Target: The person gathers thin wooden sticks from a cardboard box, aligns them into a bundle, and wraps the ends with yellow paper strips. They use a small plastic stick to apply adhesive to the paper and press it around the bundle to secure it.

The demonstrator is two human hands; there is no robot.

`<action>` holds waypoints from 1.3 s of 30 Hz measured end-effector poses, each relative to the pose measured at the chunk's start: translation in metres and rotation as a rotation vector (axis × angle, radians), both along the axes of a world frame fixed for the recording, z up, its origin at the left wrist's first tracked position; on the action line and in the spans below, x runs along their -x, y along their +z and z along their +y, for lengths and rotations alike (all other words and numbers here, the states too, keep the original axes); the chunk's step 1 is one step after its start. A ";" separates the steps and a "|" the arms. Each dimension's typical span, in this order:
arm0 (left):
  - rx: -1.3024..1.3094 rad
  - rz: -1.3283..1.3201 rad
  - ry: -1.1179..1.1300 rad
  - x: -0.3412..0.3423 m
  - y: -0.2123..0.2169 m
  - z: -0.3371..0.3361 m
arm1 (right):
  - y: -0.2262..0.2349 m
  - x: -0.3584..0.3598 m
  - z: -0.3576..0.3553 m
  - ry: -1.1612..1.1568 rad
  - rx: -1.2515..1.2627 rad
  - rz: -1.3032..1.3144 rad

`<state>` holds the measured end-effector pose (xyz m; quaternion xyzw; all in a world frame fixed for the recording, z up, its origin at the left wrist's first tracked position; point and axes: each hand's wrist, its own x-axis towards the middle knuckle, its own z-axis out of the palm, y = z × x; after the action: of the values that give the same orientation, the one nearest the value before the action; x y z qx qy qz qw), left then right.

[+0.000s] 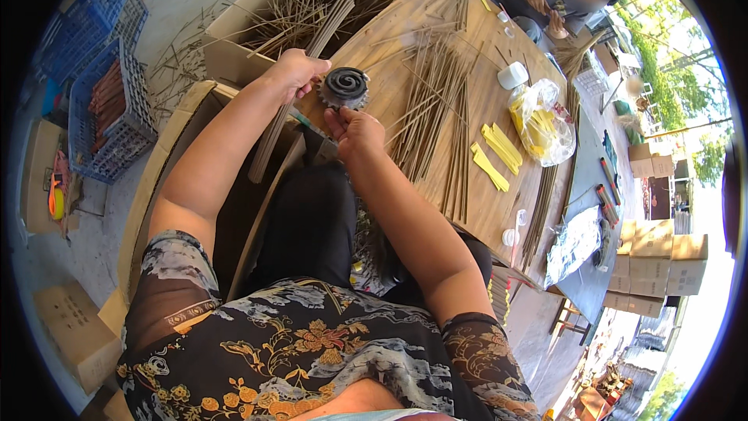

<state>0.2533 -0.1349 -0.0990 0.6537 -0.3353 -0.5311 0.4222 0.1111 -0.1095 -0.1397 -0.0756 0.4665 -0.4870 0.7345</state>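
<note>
Left hand (294,72) closed tight around a bundle of thin sticks (300,86), slanting from the far cardboard box (234,39) down toward the lap. Right hand (354,129) pinching the near edge of a dark spiral wheel with teeth (344,86), sitting on the near left corner of the wooden table (499,210). More loose sticks (436,109) spread right of the wheel. Yellow strips (495,152) and a plastic bag (541,121) further right. Blue crates (109,109) on the floor, far left

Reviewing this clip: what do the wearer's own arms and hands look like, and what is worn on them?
Both forearms are bare, as are the left hand and right hand: no gloves, rings or watch visible. Short sheer black sleeves with gold swirl patterns end above the elbows, part of a black top printed with gold and grey flowers.
</note>
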 end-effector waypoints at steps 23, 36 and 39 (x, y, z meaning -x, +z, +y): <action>0.039 0.006 0.028 -0.001 0.001 0.010 | 0.030 0.000 -0.012 0.217 -0.250 -0.111; 0.205 -0.103 0.103 -0.017 0.031 0.020 | 0.055 0.025 0.037 0.403 -0.075 -0.183; 0.408 -0.264 0.183 -0.019 0.101 0.036 | 0.071 0.033 0.076 0.731 0.021 -0.201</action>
<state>0.2727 -0.0984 0.0022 0.6463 -0.4268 -0.3222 0.5443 0.0786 -0.0338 -0.0682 -0.1961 0.3292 -0.2026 0.9012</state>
